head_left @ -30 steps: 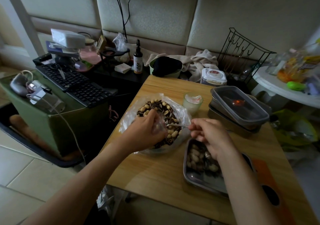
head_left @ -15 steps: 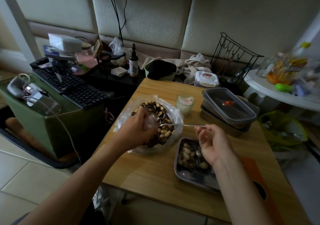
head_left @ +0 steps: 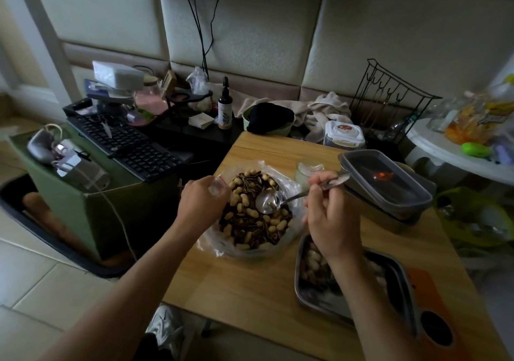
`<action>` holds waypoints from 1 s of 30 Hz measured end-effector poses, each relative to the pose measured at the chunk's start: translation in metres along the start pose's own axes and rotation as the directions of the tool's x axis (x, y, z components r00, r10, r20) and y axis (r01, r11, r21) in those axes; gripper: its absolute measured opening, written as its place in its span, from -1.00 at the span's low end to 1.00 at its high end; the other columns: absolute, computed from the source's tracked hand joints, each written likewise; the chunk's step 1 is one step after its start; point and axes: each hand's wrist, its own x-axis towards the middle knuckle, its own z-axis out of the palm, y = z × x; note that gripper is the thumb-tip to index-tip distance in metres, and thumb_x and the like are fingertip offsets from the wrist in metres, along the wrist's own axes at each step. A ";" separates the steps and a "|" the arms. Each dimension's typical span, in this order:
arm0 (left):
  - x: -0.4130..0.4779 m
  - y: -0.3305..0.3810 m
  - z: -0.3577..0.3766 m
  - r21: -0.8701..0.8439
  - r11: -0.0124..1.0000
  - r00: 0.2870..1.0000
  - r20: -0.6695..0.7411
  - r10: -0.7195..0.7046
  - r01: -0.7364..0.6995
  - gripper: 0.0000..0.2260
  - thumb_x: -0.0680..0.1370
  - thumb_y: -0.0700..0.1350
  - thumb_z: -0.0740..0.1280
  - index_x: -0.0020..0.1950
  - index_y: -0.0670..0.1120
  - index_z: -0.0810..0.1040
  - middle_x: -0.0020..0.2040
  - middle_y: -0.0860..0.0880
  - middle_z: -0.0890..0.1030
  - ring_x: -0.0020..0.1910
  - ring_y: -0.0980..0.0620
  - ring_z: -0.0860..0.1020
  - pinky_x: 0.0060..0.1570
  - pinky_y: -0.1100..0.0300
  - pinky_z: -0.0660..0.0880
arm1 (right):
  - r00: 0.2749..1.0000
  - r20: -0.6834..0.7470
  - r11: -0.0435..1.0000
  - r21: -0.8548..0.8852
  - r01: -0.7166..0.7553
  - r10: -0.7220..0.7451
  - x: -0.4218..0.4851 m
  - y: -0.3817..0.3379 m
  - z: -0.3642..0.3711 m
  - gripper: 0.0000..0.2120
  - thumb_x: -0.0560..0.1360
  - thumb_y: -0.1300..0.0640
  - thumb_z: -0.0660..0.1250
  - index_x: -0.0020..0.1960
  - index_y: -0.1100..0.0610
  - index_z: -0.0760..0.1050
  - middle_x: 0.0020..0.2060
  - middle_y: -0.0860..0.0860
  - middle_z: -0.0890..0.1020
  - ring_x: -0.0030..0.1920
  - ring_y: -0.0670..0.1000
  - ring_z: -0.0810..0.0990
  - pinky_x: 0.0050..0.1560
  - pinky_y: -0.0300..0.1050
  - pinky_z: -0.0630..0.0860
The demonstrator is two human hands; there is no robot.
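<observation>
A clear plastic bag (head_left: 292,185) full of peanuts in shells and striped sunflower seeds (head_left: 250,216) lies open on the wooden table (head_left: 250,285). My left hand (head_left: 203,202) grips the bag's left rim. My right hand (head_left: 329,216) holds the handle of a metal spoon (head_left: 268,200), whose empty bowl rests over the nuts. A steel tray (head_left: 311,294) with several peanuts sits just right of the bag, partly hidden by my right forearm.
Stacked lidded containers (head_left: 389,188) and a small glass (head_left: 304,170) stand behind the tray. An orange mat (head_left: 434,305) lies at the table's right edge. A keyboard (head_left: 125,143) on a green box is to the left, a white side table (head_left: 445,152) to the right.
My right hand rose from the tray and swung the spoon's bowl into the bag. My left hand shifted from over the nuts to the bag's left rim, uncovering them.
</observation>
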 end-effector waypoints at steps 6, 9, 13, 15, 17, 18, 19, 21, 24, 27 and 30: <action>0.002 0.004 0.002 0.006 0.999 0.999 0.016 -0.045 0.045 -0.72 0.64 0.04 0.29 -0.14 -0.12 0.55 -0.18 -0.18 0.67 -0.21 -0.16 0.67 -0.15 -0.08 0.68 | 0.942 0.119 0.940 -0.104 0.325 -0.313 0.008 -0.005 0.009 -0.71 0.73 0.06 0.09 0.00 0.18 0.49 -0.42 -0.13 0.42 -0.49 -0.18 0.43 -0.54 -0.33 0.32; 0.005 0.004 0.004 -0.059 0.997 0.998 -0.010 -0.059 0.058 -0.58 0.65 0.01 0.29 -0.22 -0.30 0.57 -0.38 -0.13 0.59 -0.46 -0.09 0.53 -0.40 0.15 0.53 | 0.934 0.138 0.936 -0.082 0.342 -0.330 0.006 -0.009 0.016 -0.75 0.74 0.13 0.12 -0.02 0.19 0.49 -0.43 -0.18 0.35 -0.48 -0.20 0.40 -0.49 -0.40 0.27; 0.001 0.011 0.002 -0.186 0.982 0.999 0.006 -0.032 0.033 -0.66 0.63 0.01 0.35 -0.17 -0.25 0.63 -0.34 -0.08 0.63 -0.49 0.10 0.54 -0.53 0.40 0.37 | 0.948 0.094 0.951 -0.038 0.307 -0.303 0.002 -0.009 0.022 -0.70 0.74 0.12 0.08 -0.01 0.22 0.52 -0.42 -0.04 0.50 -0.48 -0.09 0.50 -0.51 -0.24 0.40; -0.002 0.014 0.000 -0.268 0.963 0.999 0.025 -0.025 0.030 -0.71 0.63 0.02 0.37 -0.12 -0.18 0.66 -0.32 -0.02 0.63 -0.48 0.26 0.54 -0.51 0.43 0.39 | 0.975 0.061 0.977 0.000 0.215 -0.215 0.000 -0.008 0.022 -0.67 0.74 0.08 0.06 0.01 0.20 0.52 -0.40 -0.02 0.55 -0.48 -0.07 0.56 -0.53 -0.24 0.46; -0.003 0.015 -0.001 -0.350 0.936 0.999 0.044 -0.012 0.027 -0.78 0.61 0.07 0.38 -0.06 -0.06 0.69 -0.22 0.01 0.69 -0.32 0.24 0.64 -0.33 0.31 0.57 | 0.995 0.033 0.993 0.060 0.097 -0.099 -0.002 -0.006 0.021 -0.69 0.76 0.09 0.06 0.01 0.15 0.52 -0.39 -0.03 0.59 -0.48 -0.07 0.60 -0.52 -0.30 0.47; -0.004 0.016 -0.002 -0.381 0.924 0.999 0.054 -0.006 0.026 -0.79 0.61 0.08 0.38 -0.03 -0.03 0.70 -0.17 0.03 0.72 -0.24 0.19 0.68 -0.22 0.21 0.63 | 0.999 0.020 0.995 0.090 0.035 -0.037 -0.003 -0.006 0.020 -0.70 0.76 0.09 0.06 0.01 0.13 0.51 -0.40 0.00 0.59 -0.49 -0.06 0.61 -0.52 -0.31 0.46; -0.005 0.018 -0.003 -0.405 0.914 0.998 0.063 0.004 0.022 -0.79 0.61 0.09 0.38 0.00 -0.01 0.71 -0.14 0.04 0.73 -0.18 0.16 0.70 -0.15 0.15 0.66 | 0.999 0.008 0.992 0.120 -0.032 0.031 -0.004 -0.006 0.020 -0.70 0.75 0.08 0.06 0.00 0.11 0.51 -0.41 0.04 0.60 -0.49 -0.05 0.61 -0.52 -0.31 0.46; -0.007 0.021 -0.005 -0.457 0.889 0.996 0.083 0.021 0.020 -0.78 0.61 0.09 0.38 0.03 -0.02 0.72 -0.11 0.05 0.74 -0.13 0.15 0.71 -0.10 0.11 0.67 | 0.980 -0.006 0.961 0.200 -0.194 0.199 -0.005 -0.006 0.019 -0.68 0.75 0.04 0.04 0.00 0.11 0.51 -0.39 0.11 0.63 -0.48 0.03 0.63 -0.52 -0.25 0.49; -0.010 0.025 -0.010 -0.529 0.848 0.991 0.121 0.061 0.013 -0.76 0.61 0.11 0.38 0.06 -0.03 0.72 -0.08 0.02 0.75 -0.08 0.09 0.72 -0.06 0.05 0.67 | 0.872 0.023 0.818 0.334 -0.468 0.489 -0.002 -0.001 0.017 -0.64 0.76 0.01 0.03 0.04 0.15 0.53 -0.36 0.11 0.66 -0.42 0.09 0.67 -0.48 -0.19 0.52; -0.013 0.027 -0.013 -0.567 0.823 0.985 0.154 0.076 0.025 -0.75 0.62 0.08 0.37 0.09 -0.06 0.70 -0.07 0.00 0.75 -0.07 0.07 0.73 -0.04 0.06 0.67 | 0.712 0.091 0.610 0.448 -0.654 0.696 0.001 0.005 0.013 -0.64 0.76 0.03 0.05 0.11 0.22 0.54 -0.36 0.09 0.68 -0.39 0.04 0.67 -0.42 -0.20 0.55; -0.014 0.028 -0.016 -0.584 0.811 0.980 0.178 0.085 0.036 -0.76 0.62 0.07 0.36 0.10 -0.06 0.70 -0.05 0.01 0.75 -0.05 0.10 0.72 -0.03 0.09 0.66 | 0.617 0.138 0.470 0.526 -0.709 0.775 0.002 0.008 0.012 -0.63 0.76 0.05 0.06 0.11 0.25 0.55 -0.38 0.09 0.68 -0.38 0.01 0.67 -0.38 -0.20 0.56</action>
